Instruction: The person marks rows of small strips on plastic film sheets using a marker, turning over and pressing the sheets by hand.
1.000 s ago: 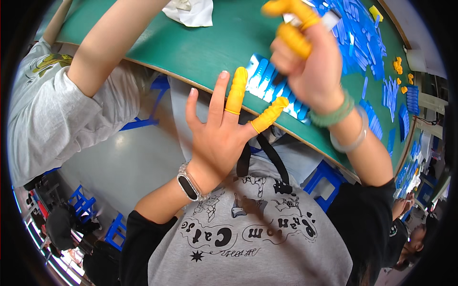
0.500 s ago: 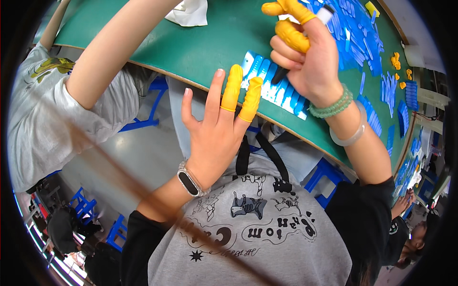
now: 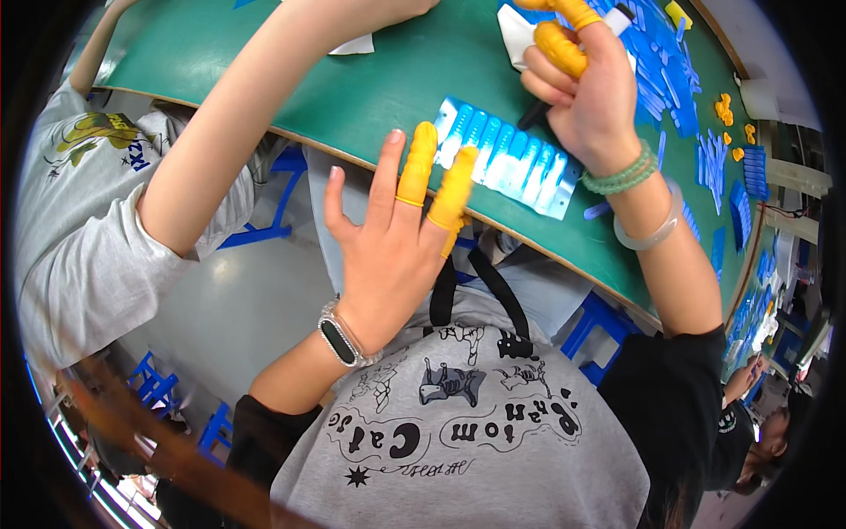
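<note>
My left hand is open with its fingers spread, and yellow finger cots cover some of them. Its covered fingertips overlap the left end of a shiny blue ribbed sheet on the table; whether they press on it is unclear. My right hand, also in yellow finger cots, is closed around a black-and-white marker pen above the sheet's far edge. The pen's dark end shows below my fingers and its black other end beyond my thumb. Behind that hand is a white cloth, partly hidden.
Loose blue strips pile up at the far right of the green table. Yellow finger cots and more blue pieces lie near the right edge. A co-worker's bare arm reaches across from the left. Blue stools stand below.
My right hand has shifted slightly right with the pen, and the blue sheet shows more fully. My left hand has drawn slightly left. The co-worker's arm has moved right, over the other white cloth.
</note>
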### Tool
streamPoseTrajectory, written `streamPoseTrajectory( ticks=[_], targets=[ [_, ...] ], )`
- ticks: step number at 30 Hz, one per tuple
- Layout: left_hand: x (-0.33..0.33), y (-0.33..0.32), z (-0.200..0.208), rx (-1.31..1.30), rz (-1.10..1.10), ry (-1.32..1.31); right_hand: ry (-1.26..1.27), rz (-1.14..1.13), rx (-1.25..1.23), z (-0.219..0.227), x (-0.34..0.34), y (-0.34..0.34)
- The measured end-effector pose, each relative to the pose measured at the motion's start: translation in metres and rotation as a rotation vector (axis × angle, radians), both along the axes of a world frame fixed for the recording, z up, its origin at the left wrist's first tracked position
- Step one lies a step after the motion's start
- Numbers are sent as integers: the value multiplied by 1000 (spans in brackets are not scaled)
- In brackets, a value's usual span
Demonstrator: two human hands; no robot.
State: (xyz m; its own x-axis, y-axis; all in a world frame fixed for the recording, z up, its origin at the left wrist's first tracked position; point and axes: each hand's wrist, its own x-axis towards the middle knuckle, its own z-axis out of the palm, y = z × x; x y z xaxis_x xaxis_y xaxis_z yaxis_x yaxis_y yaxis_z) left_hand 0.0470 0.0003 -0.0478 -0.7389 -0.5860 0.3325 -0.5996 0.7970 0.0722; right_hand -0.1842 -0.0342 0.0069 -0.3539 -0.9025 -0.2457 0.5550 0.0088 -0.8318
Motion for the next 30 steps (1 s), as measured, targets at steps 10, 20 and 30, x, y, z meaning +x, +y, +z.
streamPoseTrajectory(
  ticks=[10,20,30],
  targets=[
    [2,1,7,68,1,5,-84,48,-50,5,15,13],
    [6,0,3,22,19,22,-37,175,-14,15,45,27],
    [6,2,4,15,10,7,-20,66,-168,-19,22,16]
  ],
)
